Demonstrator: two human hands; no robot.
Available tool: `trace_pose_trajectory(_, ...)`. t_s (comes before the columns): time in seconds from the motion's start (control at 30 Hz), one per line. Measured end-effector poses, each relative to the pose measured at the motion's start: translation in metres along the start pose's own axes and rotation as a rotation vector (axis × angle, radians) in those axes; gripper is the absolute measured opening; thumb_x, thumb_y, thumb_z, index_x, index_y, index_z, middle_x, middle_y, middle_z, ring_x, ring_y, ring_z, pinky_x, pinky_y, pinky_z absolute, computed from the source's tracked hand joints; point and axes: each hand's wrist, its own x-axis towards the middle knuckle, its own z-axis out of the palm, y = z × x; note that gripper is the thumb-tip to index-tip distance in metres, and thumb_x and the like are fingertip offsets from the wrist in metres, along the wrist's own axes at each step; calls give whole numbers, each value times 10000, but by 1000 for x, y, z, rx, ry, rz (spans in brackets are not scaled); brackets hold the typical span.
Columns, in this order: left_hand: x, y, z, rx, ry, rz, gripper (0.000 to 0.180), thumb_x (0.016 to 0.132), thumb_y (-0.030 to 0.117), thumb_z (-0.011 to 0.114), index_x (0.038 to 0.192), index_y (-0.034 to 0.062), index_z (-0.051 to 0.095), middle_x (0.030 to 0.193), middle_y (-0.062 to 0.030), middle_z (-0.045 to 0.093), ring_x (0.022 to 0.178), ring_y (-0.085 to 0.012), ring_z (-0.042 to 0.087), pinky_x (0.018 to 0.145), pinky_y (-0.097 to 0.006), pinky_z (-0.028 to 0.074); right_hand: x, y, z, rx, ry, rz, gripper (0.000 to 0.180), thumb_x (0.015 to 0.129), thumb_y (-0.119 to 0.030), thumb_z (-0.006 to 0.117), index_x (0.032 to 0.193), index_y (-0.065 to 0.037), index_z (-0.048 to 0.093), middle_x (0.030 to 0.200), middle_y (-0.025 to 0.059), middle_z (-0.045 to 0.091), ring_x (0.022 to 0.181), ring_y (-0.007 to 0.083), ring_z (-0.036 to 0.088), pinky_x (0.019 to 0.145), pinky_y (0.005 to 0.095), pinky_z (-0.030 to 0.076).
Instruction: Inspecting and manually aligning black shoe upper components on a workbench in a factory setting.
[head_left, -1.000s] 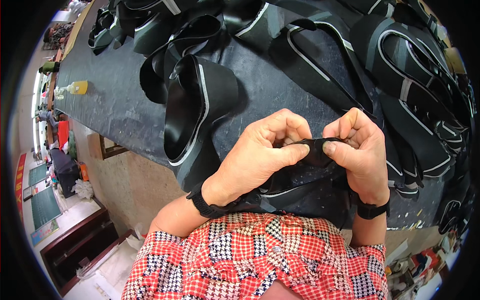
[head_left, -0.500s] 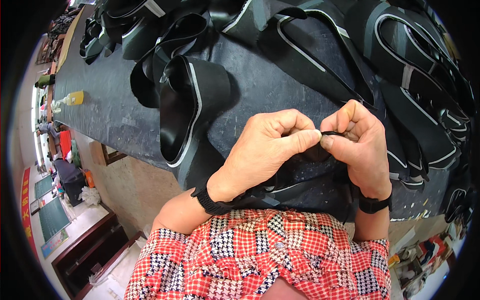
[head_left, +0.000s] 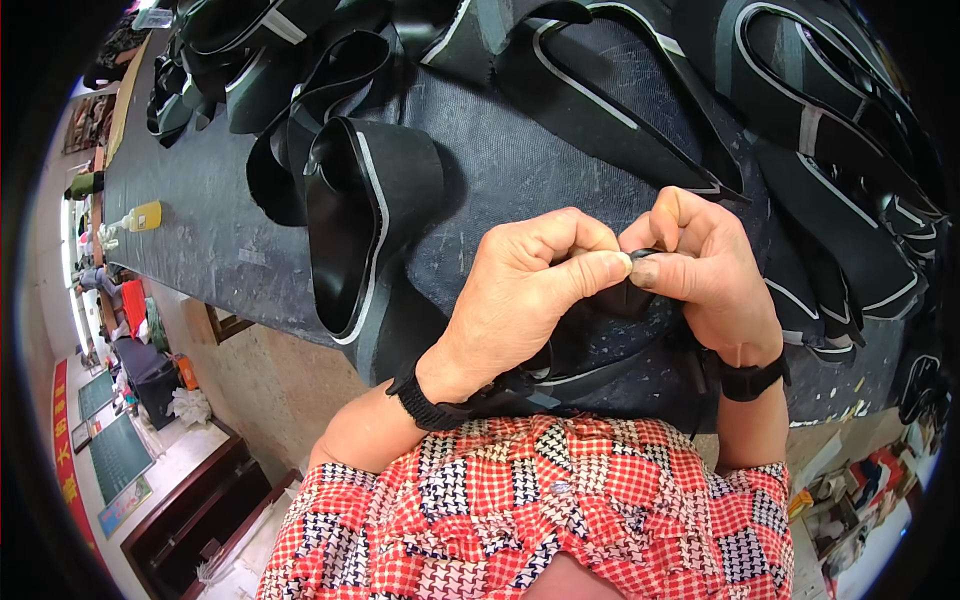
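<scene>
My left hand and my right hand meet above the near side of the table, thumb against forefinger on each. Both pinch the edge of a black rubbery piece, and their fingertips nearly touch. Most of that piece hangs below the fingers, partly hidden by my hands; a pale line shows on the black material near my body. To the left of my left hand stands a curled black piece with a whitish strip along its rim.
More black looped pieces with whitish strips are heaped along the far and right sides of the dark table. A small bottle of yellow liquid lies near the table's left edge. A dark open wooden case is at lower left.
My fingertips have shifted slightly up and left, and the right thumb now lies flatter along the pinched edge. The whole view has turned a little. Both hands keep their pinch.
</scene>
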Motion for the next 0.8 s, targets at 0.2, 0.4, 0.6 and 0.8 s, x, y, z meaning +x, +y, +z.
trace_pose_trajectory(0.2,-2,-2,1,-77,4,36,39,815,36,603,811,0,592,753,20,574,705,-34,487,655,-177,391,9,7,-6,144,-165,47,208,722,-12,654,731,-57,451,824,69,585,685,68,491,602,196,402)
trace_pose_trajectory(0.4,0,2,0,-210,-38,-70,58,816,70,611,810,16,590,763,24,576,697,-31,488,665,-173,389,11,12,-16,226,-226,58,204,726,-32,672,795,-46,480,837,56,597,706,71,522,623,191,422)
trace_pose_trajectory(0.6,3,-5,-4,-344,-72,-129,71,818,92,611,819,23,595,776,24,584,715,-34,503,689,-179,397,6,-3,-9,88,-119,121,269,744,-4,653,970,-12,508,863,45,618,779,76,588,709,190,471)
trace_pose_trajectory(0.8,0,-6,-4,-321,-72,-91,136,857,139,570,885,9,602,823,16,594,761,-47,524,715,-189,408,8,-4,-8,90,-125,87,240,735,-1,652,926,-13,508,833,53,620,746,77,585,680,190,467)
